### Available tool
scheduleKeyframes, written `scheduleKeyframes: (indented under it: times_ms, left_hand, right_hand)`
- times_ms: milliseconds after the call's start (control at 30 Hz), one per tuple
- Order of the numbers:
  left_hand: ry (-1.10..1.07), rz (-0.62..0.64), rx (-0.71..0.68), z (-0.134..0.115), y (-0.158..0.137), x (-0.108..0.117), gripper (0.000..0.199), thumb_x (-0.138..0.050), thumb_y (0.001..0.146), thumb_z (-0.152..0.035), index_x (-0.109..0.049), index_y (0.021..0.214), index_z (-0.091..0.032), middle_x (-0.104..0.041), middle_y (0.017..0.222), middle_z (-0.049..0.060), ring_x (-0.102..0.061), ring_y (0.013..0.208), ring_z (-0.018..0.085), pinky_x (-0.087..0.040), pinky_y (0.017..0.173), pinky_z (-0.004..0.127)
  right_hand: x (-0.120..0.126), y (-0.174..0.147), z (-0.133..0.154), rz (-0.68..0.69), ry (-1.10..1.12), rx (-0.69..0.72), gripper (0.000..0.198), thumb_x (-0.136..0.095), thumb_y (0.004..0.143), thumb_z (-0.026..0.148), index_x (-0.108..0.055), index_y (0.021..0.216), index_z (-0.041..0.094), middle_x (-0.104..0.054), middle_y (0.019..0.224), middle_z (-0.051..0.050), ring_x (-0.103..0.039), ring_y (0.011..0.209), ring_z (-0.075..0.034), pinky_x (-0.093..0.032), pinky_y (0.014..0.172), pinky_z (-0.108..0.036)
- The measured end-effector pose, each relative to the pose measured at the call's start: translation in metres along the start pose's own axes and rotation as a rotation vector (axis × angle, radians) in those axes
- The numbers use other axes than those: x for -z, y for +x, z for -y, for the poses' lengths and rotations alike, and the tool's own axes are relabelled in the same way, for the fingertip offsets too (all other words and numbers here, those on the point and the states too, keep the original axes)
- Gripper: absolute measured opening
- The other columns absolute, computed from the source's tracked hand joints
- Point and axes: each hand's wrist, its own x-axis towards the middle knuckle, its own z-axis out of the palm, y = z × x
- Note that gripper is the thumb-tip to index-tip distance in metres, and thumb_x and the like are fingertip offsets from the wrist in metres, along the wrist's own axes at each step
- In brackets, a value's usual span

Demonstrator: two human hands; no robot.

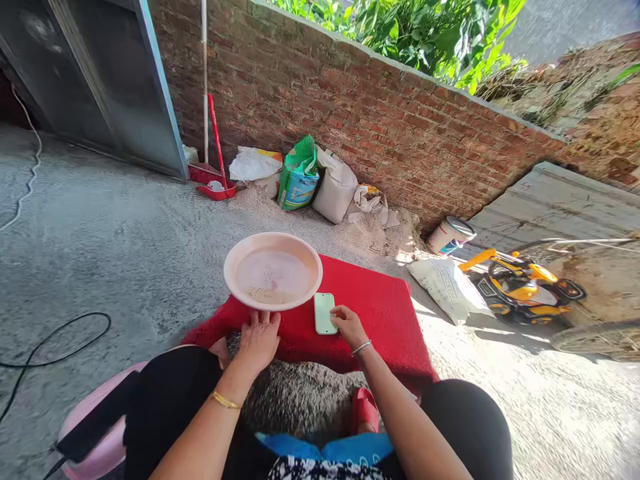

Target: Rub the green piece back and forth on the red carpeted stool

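Note:
A wide pale pink basin (273,301) stands at the left end of a red cloth (380,293) over a low table. It holds a shallow layer of cloudy liquid with small bits in it. My left hand (260,339) reaches the basin's near side, fingers stretched out and a little apart, their tips partly hidden at the rim. Flat on the cloth lies a pale green phone-shaped slab (325,312). My right hand (349,325) is at its right edge, with thumb and fingers bent together in a pinch on that edge.
Along the brick wall (320,93) stand several sacks (336,187), a red dustpan (217,190) and a bucket (450,235). A yellow toy excavator (530,290) sits on the right. A black cable (65,323) lies on the floor at left.

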Motion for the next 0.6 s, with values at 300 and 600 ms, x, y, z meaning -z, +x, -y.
scheduleKeyframes:
  times_ms: [300,600]
  left_hand:
    - [0.044,0.021,-0.012,0.000,-0.002,-0.007,0.052,-0.056,0.082,-0.025,-0.047,0.134,-0.021,-0.040,0.138,0.017,-0.041,0.121,0.037,-0.046,0.086,0.048]
    - [0.126,-0.018,-0.017,-0.034,-0.013,0.010,0.043,-0.042,0.091,-0.031,-0.049,0.133,-0.021,-0.054,0.126,0.014,-0.053,0.110,0.030,-0.041,0.091,0.046]
  right_hand:
    - [0.125,-0.020,-0.026,-0.185,-0.179,-0.022,0.033,-0.058,0.059,0.045,-0.059,0.081,0.020,-0.046,0.056,0.006,-0.044,0.052,-0.013,-0.035,0.049,-0.025]
    - [0.210,-0.012,-0.026,-0.235,-0.704,0.067,0.034,-0.046,0.083,0.043,-0.062,0.102,0.019,-0.062,0.079,-0.005,-0.060,0.077,-0.021,-0.045,0.072,-0.033]
